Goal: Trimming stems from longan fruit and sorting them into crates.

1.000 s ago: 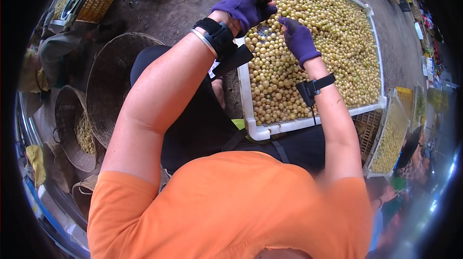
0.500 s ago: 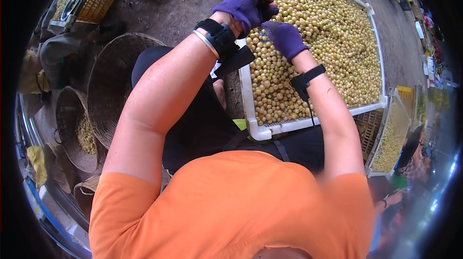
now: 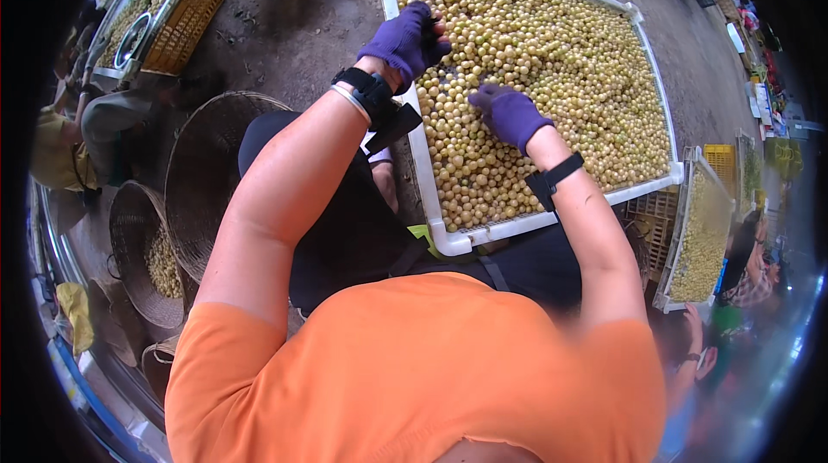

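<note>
The purple-gloved right hand [image 3: 513,116], half-bent over small, round yellow-green fruits [image 3: 569,66], now sits farther from the curled purple-gloved left hand [image 3: 409,42]; whether either hand grips fruit cannot be told.

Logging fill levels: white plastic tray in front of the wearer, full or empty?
Full across its area: round yellow-green fruits cover nearly all the white plastic tray, out to its rim; cannot tell depth.

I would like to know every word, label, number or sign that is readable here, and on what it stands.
No text can be read anywhere in this view.
White tray: no lettering that I can make out.
Orange shirt: no lettering shows.
White sheet near the right edge: too small and blurred to tell whether it has print.
</note>
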Demonstrator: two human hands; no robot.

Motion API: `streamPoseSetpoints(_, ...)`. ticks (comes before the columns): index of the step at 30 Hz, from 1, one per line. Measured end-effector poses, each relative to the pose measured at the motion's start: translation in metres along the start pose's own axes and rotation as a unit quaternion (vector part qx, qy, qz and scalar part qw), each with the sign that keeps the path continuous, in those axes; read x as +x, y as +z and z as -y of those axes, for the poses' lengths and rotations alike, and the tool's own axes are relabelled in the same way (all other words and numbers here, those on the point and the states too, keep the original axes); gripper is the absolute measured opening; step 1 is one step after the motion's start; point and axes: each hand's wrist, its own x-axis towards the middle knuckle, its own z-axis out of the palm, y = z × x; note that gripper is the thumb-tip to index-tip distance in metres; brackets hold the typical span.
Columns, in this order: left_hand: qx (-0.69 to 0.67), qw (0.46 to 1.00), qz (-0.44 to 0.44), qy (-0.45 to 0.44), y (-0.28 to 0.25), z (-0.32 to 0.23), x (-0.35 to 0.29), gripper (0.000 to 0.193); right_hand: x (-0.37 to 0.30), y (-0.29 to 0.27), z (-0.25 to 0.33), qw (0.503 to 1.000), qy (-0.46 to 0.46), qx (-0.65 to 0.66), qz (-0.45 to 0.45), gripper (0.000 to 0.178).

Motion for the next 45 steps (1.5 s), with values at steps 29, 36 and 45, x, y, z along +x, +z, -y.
streamPoseSetpoints(29,-0.044,0.994,0.003,-0.099,0.02,0.016,-0.032,0.02,-0.029,0.048,0.03,0.98,0.009,0.039,-0.197,0.019)
streamPoseSetpoints(36,-0.041,0.993,0.011,-0.108,0.029,0.032,-0.062,0.022,-0.026,0.049,0.043,0.982,0.086,-0.02,-0.166,0.019)
streamPoseSetpoints(45,-0.041,0.991,0.046,-0.122,0.025,0.033,-0.088,0.015,-0.024,0.054,0.039,0.97,0.106,0.117,-0.184,0.027)
